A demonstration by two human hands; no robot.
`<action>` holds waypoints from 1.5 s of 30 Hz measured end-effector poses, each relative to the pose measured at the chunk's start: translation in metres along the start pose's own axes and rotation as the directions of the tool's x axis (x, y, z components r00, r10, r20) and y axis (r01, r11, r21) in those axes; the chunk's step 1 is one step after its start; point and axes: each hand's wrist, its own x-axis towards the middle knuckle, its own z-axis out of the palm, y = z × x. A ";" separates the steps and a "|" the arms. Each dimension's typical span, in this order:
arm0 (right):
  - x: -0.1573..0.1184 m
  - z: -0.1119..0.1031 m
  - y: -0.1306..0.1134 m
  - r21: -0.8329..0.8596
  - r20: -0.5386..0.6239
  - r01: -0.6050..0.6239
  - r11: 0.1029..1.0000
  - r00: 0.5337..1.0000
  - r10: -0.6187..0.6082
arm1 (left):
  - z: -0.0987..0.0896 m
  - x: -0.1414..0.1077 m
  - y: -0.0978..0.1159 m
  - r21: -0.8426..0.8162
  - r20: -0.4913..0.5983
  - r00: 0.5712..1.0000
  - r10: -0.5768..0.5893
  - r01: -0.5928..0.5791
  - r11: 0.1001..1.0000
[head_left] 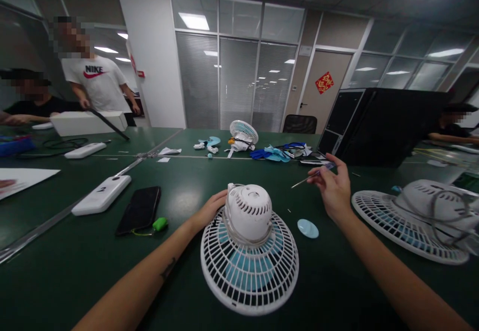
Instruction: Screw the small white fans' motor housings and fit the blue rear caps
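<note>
A small white fan (pixel 250 213) lies face down on the table in front of me, its motor housing on top and light blue blades showing through the grille. My left hand (pixel 212 210) steadies it by the housing's left side, with its fingertips partly hidden behind the fan. Above the table to the right, my right hand (pixel 334 190) pinches a thin screwdriver (pixel 300 182), whose tip points left, apart from the fan. Between the fan and my right forearm a light blue oval disc (pixel 308 228) lies flat.
A second fan (pixel 426 216) lies at right; another fan (pixel 243 136) stands farther back beside blue gloves (pixel 275 153). A black phone (pixel 139 211) and white power bank-like block (pixel 102 195) lie left. A large black case (pixel 377 126) stands back right. People are across the table.
</note>
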 end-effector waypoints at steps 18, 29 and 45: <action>0.013 0.069 -0.069 -0.057 0.376 0.176 0.983 0.916 -0.142 | 0.000 -0.001 -0.001 -0.034 0.023 1.000 0.014 -0.013 0.999; 0.031 0.014 0.015 -0.773 0.575 0.109 0.625 0.539 0.616 | -0.002 -0.003 0.008 -0.115 -0.031 0.999 -0.025 0.021 0.993; 0.033 0.027 -0.011 -0.374 0.792 0.076 0.924 0.546 0.275 | 0.002 -0.002 0.002 -0.363 -0.082 0.988 -0.129 0.091 0.927</action>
